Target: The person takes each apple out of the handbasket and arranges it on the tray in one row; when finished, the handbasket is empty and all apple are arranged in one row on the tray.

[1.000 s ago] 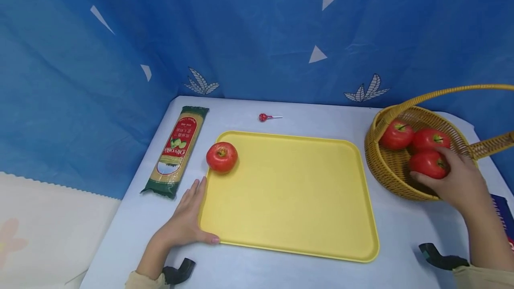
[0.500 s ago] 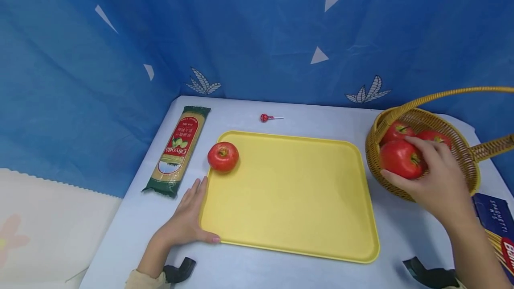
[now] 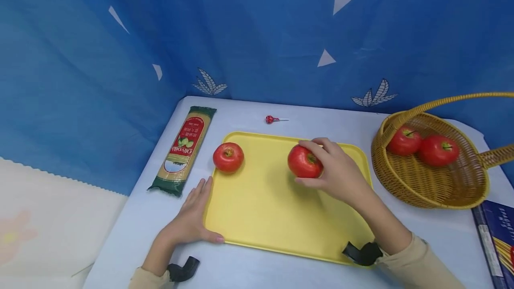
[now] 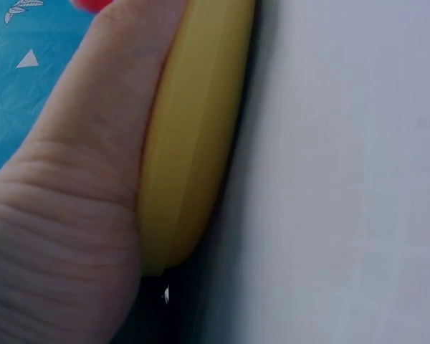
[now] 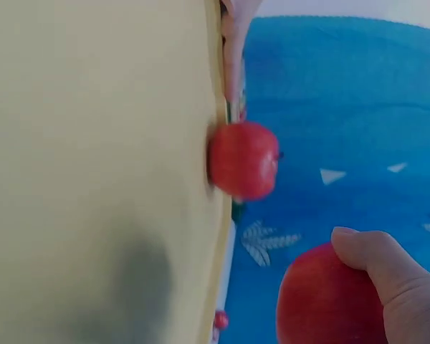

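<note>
My right hand (image 3: 339, 168) grips a red apple (image 3: 304, 162) above the right half of the yellow tray (image 3: 257, 217); its shadow falls on the tray below. The right wrist view shows the thumb lying across this apple (image 5: 330, 301). With spread, straight fingers, my left hand (image 3: 190, 220) rests against the tray's near left corner, as the tray wall (image 4: 193, 122) beside the palm confirms in the left wrist view. A second apple (image 3: 228, 157) sits on the tray at its far left corner. Two more apples, a left one (image 3: 404, 141) and a right one (image 3: 438, 150), lie in the wicker basket (image 3: 425, 195).
Left of the tray lies a spaghetti packet (image 3: 184, 148). Behind the tray is a small red lollipop (image 3: 271, 119). A dark blue spaghetti box (image 3: 498, 231) lies at the right edge, near the basket, whose tall handle (image 3: 453, 99) arches up. Blue cloth (image 3: 261, 35) hangs behind the table.
My right hand has lifted an apple out of the basket and carried it left over the tray. The left hand stays at the tray's corner.
</note>
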`<state>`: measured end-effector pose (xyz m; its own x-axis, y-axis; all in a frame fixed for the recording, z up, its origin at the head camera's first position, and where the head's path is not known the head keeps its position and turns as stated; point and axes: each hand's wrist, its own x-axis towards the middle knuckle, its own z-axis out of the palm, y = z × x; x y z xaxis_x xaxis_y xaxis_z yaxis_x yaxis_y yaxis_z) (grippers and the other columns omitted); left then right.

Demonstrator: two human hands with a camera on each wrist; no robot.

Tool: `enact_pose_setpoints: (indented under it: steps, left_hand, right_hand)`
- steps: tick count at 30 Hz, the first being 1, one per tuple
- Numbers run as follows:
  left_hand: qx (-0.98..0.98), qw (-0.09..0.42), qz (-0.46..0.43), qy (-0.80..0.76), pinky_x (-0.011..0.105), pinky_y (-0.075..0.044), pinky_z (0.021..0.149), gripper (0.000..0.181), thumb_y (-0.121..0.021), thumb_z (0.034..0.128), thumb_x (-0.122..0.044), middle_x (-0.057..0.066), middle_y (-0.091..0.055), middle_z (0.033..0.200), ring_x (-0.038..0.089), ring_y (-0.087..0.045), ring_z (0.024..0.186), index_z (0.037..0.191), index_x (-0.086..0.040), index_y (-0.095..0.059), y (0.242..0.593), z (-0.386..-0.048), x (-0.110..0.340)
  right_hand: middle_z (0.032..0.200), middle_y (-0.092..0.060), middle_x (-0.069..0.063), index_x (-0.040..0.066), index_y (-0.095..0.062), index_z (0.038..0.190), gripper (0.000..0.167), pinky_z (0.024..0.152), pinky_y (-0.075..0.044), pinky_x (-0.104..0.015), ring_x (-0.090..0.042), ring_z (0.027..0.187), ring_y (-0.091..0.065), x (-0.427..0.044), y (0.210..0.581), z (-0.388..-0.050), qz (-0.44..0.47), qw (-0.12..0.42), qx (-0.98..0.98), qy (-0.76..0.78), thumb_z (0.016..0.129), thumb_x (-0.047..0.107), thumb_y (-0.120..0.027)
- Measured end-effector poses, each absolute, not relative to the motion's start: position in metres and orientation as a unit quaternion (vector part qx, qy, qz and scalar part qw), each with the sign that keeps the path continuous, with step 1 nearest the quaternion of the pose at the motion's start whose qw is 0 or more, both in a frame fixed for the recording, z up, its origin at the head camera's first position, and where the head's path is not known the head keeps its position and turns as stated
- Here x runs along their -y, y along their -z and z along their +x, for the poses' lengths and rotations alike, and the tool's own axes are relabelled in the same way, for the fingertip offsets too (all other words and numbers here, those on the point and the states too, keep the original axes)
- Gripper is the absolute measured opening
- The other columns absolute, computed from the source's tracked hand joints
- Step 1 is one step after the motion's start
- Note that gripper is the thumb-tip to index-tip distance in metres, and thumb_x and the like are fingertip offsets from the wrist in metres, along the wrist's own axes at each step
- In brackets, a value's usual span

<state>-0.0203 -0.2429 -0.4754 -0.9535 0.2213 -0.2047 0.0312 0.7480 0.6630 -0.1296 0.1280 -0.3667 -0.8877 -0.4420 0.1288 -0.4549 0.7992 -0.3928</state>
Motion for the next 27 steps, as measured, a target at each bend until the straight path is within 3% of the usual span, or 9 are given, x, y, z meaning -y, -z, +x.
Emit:
enact_pose_setpoints:
  steps: [5, 11, 27]
  left_hand:
    - [-0.925, 0.143, 0.060, -0.347, 0.064, -0.006, 0.121, 0.154, -0.086, 0.0490, -0.072, 0.015, -0.001, 0.168, 0.038, 0.000, 0.155, 0.161, -0.019, 0.006, 0.475, -0.020, 0.241]
    - [-0.926, 0.144, 0.055, -0.345, 0.065, -0.007, 0.121, 0.153, -0.087, 0.0498, -0.069, 0.014, -0.001, 0.168, 0.038, 0.000, 0.155, 0.161, -0.019, 0.005, 0.475, -0.020, 0.240]
    - [-0.927, 0.160, 0.042, -0.336, 0.064, -0.007, 0.122, 0.153, -0.087, 0.0499, -0.069, 0.014, 0.000, 0.168, 0.038, 0.000, 0.155, 0.161, -0.018, 0.005, 0.471, -0.020, 0.237]
  right_hand:
    - [0.130, -0.053, -0.004, 0.030, -0.052, 0.140, 0.082, 0.081, -0.059, -0.046, -0.027, 0.114, -0.055, -0.087, 0.376, -0.144, 0.259, -0.032, 0.944, -0.203, 0.070, 0.054, -0.085]
    - [0.130, -0.053, -0.006, 0.029, -0.052, 0.142, 0.082, 0.081, -0.059, -0.046, -0.028, 0.113, -0.054, -0.054, 0.392, -0.161, 0.268, -0.059, 0.944, -0.184, 0.070, 0.050, -0.086]
    - [0.133, -0.052, -0.010, 0.029, -0.050, 0.144, 0.081, 0.081, -0.057, -0.048, -0.031, 0.114, -0.052, -0.026, 0.408, -0.169, 0.277, -0.083, 0.947, -0.138, 0.073, 0.051, -0.082]
